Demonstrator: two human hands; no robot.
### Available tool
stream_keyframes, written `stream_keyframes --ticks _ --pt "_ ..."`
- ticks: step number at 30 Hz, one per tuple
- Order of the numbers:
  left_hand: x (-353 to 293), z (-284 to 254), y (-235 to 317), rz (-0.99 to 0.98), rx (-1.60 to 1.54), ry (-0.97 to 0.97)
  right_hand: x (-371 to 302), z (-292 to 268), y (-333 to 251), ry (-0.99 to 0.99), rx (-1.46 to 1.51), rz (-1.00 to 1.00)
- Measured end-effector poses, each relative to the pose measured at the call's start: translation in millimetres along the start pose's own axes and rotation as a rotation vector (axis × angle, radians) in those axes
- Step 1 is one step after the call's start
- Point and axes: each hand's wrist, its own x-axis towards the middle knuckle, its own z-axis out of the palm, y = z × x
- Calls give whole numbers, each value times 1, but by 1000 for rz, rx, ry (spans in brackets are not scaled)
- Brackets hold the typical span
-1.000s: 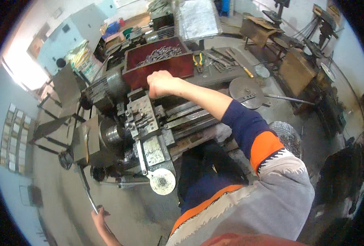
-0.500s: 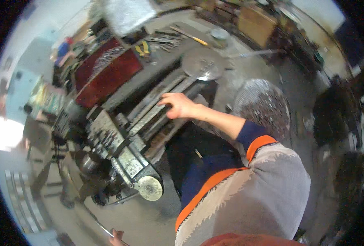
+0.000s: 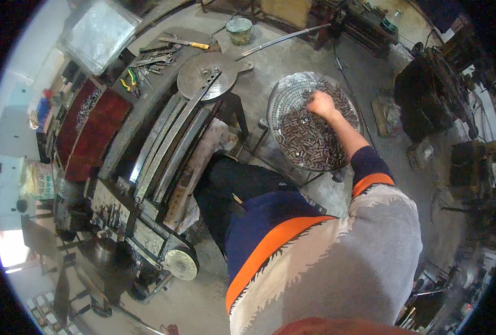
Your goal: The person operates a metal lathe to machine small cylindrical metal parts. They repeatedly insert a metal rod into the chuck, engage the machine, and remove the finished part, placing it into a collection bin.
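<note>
My right hand (image 3: 321, 104) reaches over a round perforated metal basin (image 3: 281, 92) at the right, touching the heap of short brownish metal pieces (image 3: 309, 142) in it. Its fingers are curled together, and what is between them is hidden. At the lower edge, only the fingers of my left hand (image 3: 170, 329) show, closed at the end of a long thin metal rod (image 3: 139, 319). The machine (image 3: 147, 237) at the left has long parallel bars (image 3: 167, 148), a pale round wheel (image 3: 180, 264) and a flat metal disc (image 3: 207, 76) at the far end.
Pliers with yellow-green handles (image 3: 129, 82) and several wrenches (image 3: 157, 60) lie beyond the bars. A dark red tray (image 3: 100, 134) stands to their left. Farther off are a small bucket (image 3: 239, 32) and a pole (image 3: 284, 42). Dark machinery (image 3: 426, 92) stands at the right.
My right hand has left the machine's bars and moved right to the metal pieces in the basin. The view has swung right. My left hand stays by the rod's end.
</note>
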Motion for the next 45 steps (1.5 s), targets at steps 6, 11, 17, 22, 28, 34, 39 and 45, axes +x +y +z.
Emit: stream_keyframes --ticks 6,11,17,22,28,34,39,45 --pt "163 -93 -155 -27 -53 -65 33 7 -7 -139 -149 -76" --pt "186 -105 -198 -2 -142 -28 46 5 -9 -110 -236 -93" --pt "186 -121 -200 -57 -46 -69 54 9 -1 -89 -211 -114" --pt "186 -110 -195 -68 -48 -24 56 -6 -16 -293 -348 -134" --pt "191 -118 -209 46 66 21 52 -5 -18 -184 -200 -47" --pt "183 -106 -194 37 -77 13 52 -5 -20 -120 -184 -37" --pt "175 -111 -199 71 41 87 44 -9 -12 -47 -21 -71" --pt "129 -59 -111 417 1060 266 27 -1 -4 270 375 -333"
